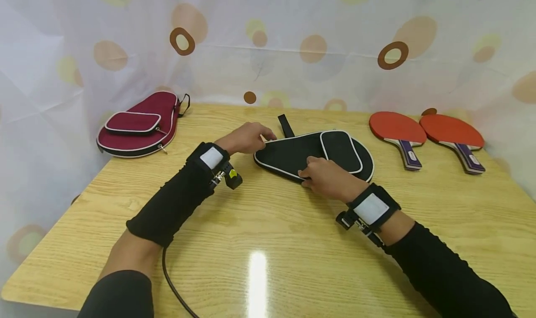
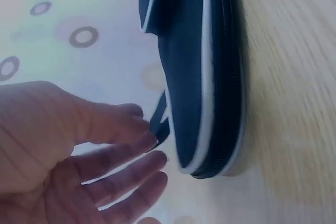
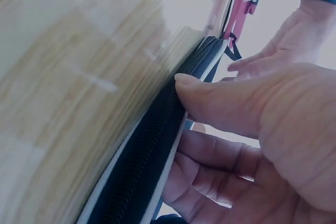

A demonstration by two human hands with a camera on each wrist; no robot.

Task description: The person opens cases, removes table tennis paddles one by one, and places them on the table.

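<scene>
A black zipped paddle case [image 1: 301, 153] with white piping lies flat on the wooden table [image 1: 268, 229]. My left hand [image 1: 247, 139] curls its fingers at the case's narrow end. In the left wrist view the fingers [image 2: 121, 150] touch a small black strap [image 2: 160, 124] beside the case [image 2: 205, 77]. My right hand [image 1: 324, 177] grips the near edge. In the right wrist view its thumb [image 3: 220, 98] presses on the zipper seam of the case [image 3: 152, 150], and its fingers are curled on the case's other face.
A dark red paddle case [image 1: 138, 125] lies at the far left of the table. Two red paddles [image 1: 398, 129] [image 1: 452, 132] with purple handles rest at the far right. A spotted curtain [image 1: 293, 39] hangs behind. A cable [image 1: 173, 285] trails off my left forearm.
</scene>
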